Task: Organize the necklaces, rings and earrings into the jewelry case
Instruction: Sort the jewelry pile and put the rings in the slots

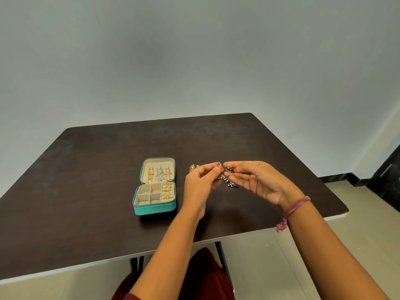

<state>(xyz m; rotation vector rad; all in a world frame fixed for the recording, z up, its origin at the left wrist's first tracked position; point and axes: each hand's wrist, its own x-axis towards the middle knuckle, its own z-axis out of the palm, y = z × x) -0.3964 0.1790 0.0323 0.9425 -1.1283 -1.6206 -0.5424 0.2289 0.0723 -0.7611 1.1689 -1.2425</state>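
Both hands, left hand (200,180) and right hand (255,180), pinch a dark silver beaded earring (227,177) between them above the dark bench (86,191); the open teal jewelry case (154,210) lies left of them.

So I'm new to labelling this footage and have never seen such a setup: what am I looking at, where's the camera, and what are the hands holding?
There is no machine: a person works bare-handed, and the single picture comes from a camera worn on their head, looking down. On the dark table lies an open teal jewelry case, with necklaces hanging in its lid and gold rings in its right-hand slots. The left hand and right hand together pinch a dark silvery beaded piece, seemingly an earring, above the table.
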